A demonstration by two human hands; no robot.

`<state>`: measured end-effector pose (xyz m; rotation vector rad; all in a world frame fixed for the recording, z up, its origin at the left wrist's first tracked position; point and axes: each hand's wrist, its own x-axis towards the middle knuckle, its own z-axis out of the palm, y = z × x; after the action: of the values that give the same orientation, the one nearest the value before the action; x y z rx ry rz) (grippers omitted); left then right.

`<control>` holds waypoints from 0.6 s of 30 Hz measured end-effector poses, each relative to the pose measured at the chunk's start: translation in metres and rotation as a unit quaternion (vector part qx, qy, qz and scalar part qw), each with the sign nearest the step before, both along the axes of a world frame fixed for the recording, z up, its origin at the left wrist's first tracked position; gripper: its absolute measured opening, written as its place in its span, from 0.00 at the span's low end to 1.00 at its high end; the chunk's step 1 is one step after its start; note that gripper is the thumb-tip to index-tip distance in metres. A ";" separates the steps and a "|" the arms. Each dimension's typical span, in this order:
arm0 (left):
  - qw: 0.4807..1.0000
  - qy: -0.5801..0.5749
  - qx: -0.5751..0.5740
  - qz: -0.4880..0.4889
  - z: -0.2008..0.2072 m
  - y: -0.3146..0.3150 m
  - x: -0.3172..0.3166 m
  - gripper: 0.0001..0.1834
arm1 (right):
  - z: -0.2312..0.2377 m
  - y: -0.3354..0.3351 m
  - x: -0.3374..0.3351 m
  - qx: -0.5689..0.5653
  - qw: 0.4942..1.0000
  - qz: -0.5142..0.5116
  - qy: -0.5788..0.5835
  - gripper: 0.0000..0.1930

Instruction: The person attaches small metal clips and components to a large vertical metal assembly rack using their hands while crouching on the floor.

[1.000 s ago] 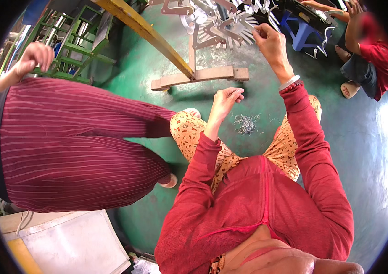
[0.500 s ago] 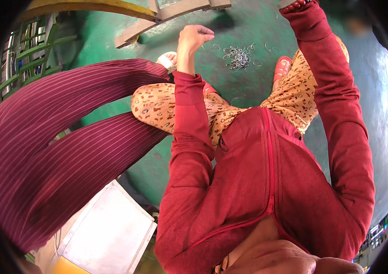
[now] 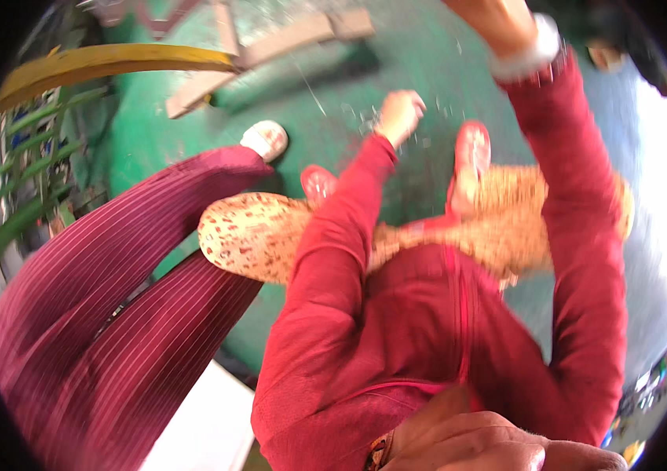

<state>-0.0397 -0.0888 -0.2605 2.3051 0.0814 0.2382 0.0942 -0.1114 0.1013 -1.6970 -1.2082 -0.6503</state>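
Note:
My left hand point(image 3: 400, 118) is low over the green floor between my feet, its fingers curled closed. Whatever lies inside the fingers is hidden. Beside and behind it, small bent wire pieces point(image 3: 366, 118) are scattered on the floor, blurred and partly covered by the hand. My right hand point(image 3: 498, 23) is raised at the top edge, and its fingers are cut off by the frame. A white band point(image 3: 539, 47) and red beads circle that wrist.
Close on my left stands another person in dark red striped trousers point(image 3: 113, 243) and a white shoe point(image 3: 265, 141). Ahead lie a wooden frame point(image 3: 290, 39) and a yellow bar point(image 3: 121, 63). Green metal racks point(image 3: 27, 180) stand far left; a white panel point(image 3: 208, 420) is behind that person.
My left hand has moved right and down over the wire pieces. My right arm has shifted, bringing more of its hand into view. The whole view has tilted slightly.

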 end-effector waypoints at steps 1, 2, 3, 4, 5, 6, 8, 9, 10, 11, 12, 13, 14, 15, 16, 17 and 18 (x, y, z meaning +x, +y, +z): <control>0.998 0.010 0.031 -0.056 -0.021 -0.025 0.010 0.04 | 0.001 -0.014 -0.002 -0.019 0.997 0.010 0.073 0.04; 0.992 0.039 0.120 -0.019 -0.035 -0.033 0.003 0.05 | 0.000 -0.008 -0.012 0.004 0.995 -0.006 0.099 0.06; 0.990 0.042 0.122 -0.064 -0.028 -0.047 -0.006 0.07 | -0.011 -0.011 -0.013 0.000 0.988 -0.028 0.152 0.05; 0.989 0.083 0.097 -0.071 -0.030 -0.057 -0.016 0.10 | -0.012 -0.010 -0.020 0.002 0.979 -0.043 0.200 0.07; 0.989 0.068 0.103 -0.077 -0.033 -0.063 -0.015 0.10 | -0.009 -0.012 -0.016 -0.007 0.987 -0.051 0.155 0.07; 0.985 0.068 0.128 -0.091 -0.032 -0.064 -0.018 0.09 | -0.008 -0.012 -0.018 -0.012 0.987 -0.046 0.154 0.08; 0.979 0.060 0.153 -0.122 -0.031 -0.064 -0.017 0.08 | 0.004 -0.010 -0.025 0.006 0.977 -0.039 0.212 0.06; 0.976 0.053 0.157 -0.141 -0.038 -0.061 -0.017 0.08 | 0.005 -0.009 -0.028 0.005 0.973 -0.040 0.225 0.05; 0.973 0.041 0.162 -0.157 -0.043 -0.059 -0.017 0.07 | 0.006 -0.007 -0.030 0.010 0.974 -0.034 0.226 0.06; 0.970 0.030 0.167 -0.175 -0.049 -0.057 -0.017 0.07 | 0.007 -0.005 -0.032 0.016 0.973 -0.030 0.229 0.06; 0.965 0.022 0.175 -0.196 -0.047 -0.053 -0.016 0.07 | 0.009 -0.003 -0.030 0.025 0.971 -0.027 0.234 0.06; 0.961 0.008 0.197 -0.195 -0.045 -0.051 -0.015 0.07 | 0.008 -0.003 -0.028 0.029 0.970 -0.032 0.239 0.06; 0.956 -0.006 0.219 -0.196 -0.043 -0.051 -0.016 0.07 | 0.008 -0.002 -0.026 0.032 0.968 -0.038 0.244 0.07; 0.950 -0.018 0.242 -0.196 -0.039 -0.051 -0.015 0.06 | 0.009 -0.002 -0.023 0.038 0.966 -0.044 0.250 0.07; 0.947 -0.020 0.267 -0.180 -0.034 -0.054 -0.014 0.07 | 0.010 -0.004 -0.020 0.023 0.968 -0.041 0.247 0.07; 0.947 -0.016 0.277 -0.165 -0.030 -0.056 -0.015 0.07 | 0.011 -0.004 -0.018 0.024 0.966 -0.041 0.253 0.07; 0.946 -0.011 0.286 -0.151 -0.023 -0.058 -0.016 0.07 | 0.009 -0.005 -0.016 0.025 0.964 -0.043 0.260 0.07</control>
<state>-0.0556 -0.1470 -0.2836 2.8439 -0.4030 0.1393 0.0780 -0.1159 0.1105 -1.7389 -0.7422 -0.2515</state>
